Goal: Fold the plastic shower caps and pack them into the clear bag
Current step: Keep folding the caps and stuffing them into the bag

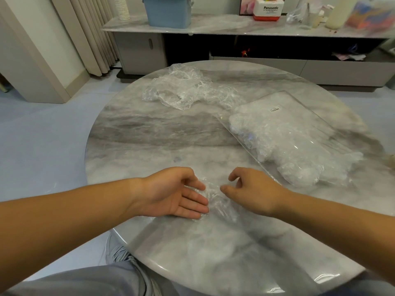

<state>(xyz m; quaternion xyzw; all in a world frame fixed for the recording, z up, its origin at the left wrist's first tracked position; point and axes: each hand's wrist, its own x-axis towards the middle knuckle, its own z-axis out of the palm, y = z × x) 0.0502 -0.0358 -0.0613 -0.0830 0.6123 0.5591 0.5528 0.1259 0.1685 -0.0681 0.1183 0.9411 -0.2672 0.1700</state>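
Note:
A crumpled clear shower cap [215,201] lies on the round marble table [162,133] near its front, between my hands. My left hand [177,195] lies palm up with its fingers flat against the cap's left edge. My right hand [250,191] hovers at the cap's right side, fingers curled and its thumb tip touching the plastic. A loose pile of unfolded shower caps [186,90] sits at the table's far side. The clear bag [284,133] lies to the right, stuffed with folded caps that spill from its near end.
Behind the table runs a low marble-topped cabinet [235,26] with a blue bin [168,11], a red and white box [267,9] and bottles. Curtains hang at the far left. My grey-clad knee and shoe [126,265] are under the table's front-left edge.

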